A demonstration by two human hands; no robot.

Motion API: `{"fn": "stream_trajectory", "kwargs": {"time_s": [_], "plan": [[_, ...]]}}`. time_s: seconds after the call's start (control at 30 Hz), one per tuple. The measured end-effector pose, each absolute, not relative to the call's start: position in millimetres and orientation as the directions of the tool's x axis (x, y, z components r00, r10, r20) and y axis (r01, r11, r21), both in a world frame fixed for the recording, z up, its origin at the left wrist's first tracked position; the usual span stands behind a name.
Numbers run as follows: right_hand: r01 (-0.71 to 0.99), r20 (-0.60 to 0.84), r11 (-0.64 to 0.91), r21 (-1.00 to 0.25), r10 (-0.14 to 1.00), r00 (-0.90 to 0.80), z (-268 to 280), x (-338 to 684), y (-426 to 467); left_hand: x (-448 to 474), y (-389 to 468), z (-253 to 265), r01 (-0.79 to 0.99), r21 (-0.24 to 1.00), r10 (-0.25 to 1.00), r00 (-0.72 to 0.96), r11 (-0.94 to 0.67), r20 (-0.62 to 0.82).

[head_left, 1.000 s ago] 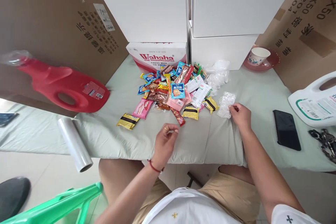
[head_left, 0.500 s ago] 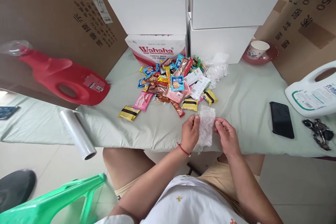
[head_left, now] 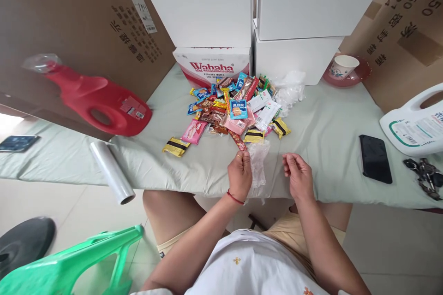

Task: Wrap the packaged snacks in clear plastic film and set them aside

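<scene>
My left hand (head_left: 240, 171) is closed in a pinch on the left edge of a crinkled clear plastic bag (head_left: 258, 166), which hangs to the right of the fingers over the cloth's front part. My right hand (head_left: 298, 174) is apart from the bag, to its right. Its thumb and fingertips are pressed together, and whether anything thin is between them I cannot make out. Just beyond the bag lies a heap of small wrapped snacks (head_left: 238, 109), with a red packet (head_left: 237, 139) near my left fingertips and a yellow packet (head_left: 254, 136) behind the bag.
More clear plastic bags (head_left: 290, 90) lie behind the heap, before white boxes (head_left: 297, 55). On the left are a red jug (head_left: 104, 101) and a plastic film roll (head_left: 112, 173) jutting past the edge. A black phone (head_left: 375, 159), keys (head_left: 424, 177) and a white jug (head_left: 415, 122) are right.
My left hand has moved left with the plastic bag. The right hand has stayed about where it was, so the gap between bag and right fingers has widened.
</scene>
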State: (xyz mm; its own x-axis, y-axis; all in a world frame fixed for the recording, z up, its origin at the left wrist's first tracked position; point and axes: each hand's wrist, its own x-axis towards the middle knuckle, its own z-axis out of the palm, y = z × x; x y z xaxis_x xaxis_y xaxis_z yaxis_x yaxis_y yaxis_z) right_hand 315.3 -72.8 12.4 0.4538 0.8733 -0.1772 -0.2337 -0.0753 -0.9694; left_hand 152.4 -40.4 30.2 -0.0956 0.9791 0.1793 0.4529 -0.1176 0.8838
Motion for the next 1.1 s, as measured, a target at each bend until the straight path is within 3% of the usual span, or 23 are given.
{"fn": "stream_trajectory", "kwargs": {"time_s": [0.13, 0.4, 0.57, 0.67, 0.8, 1.0, 1.1], "plan": [[-0.265, -0.207, -0.120, -0.957, 0.921, 0.330, 18, 299, -70, 159, -49, 31, 0.431, 0.879, 0.978, 0.045, -0.204, 0.205], [-0.029, -0.177, -0.176, -0.984, 0.939, 0.296, 4, 296, -71, 149, -43, 23, 0.437, 0.891, 0.987, -0.042, -0.120, 0.153], [-0.182, -0.239, -0.182, -0.966, 0.895, 0.376, 8, 309, -69, 139, -36, 24, 0.396, 0.916, 0.973, -0.178, -0.067, 0.148], [-0.255, -0.297, -0.230, -0.939, 0.917, 0.267, 12, 302, -70, 142, -38, 27, 0.358, 0.929, 0.980, -0.136, -0.089, 0.147], [-0.167, -0.299, -0.279, -0.946, 0.948, 0.107, 10, 285, -78, 149, -43, 27, 0.319, 0.942, 0.985, -0.102, -0.100, 0.139], [-0.194, -0.304, -0.271, -0.943, 0.938, 0.166, 9, 298, -81, 140, -34, 18, 0.170, 0.984, 0.980, -0.201, 0.046, -0.011], [-0.262, -0.324, -0.261, -0.929, 0.916, 0.237, 19, 304, -80, 138, -34, 21, 0.252, 0.967, 0.965, -0.259, 0.022, 0.045]]}}
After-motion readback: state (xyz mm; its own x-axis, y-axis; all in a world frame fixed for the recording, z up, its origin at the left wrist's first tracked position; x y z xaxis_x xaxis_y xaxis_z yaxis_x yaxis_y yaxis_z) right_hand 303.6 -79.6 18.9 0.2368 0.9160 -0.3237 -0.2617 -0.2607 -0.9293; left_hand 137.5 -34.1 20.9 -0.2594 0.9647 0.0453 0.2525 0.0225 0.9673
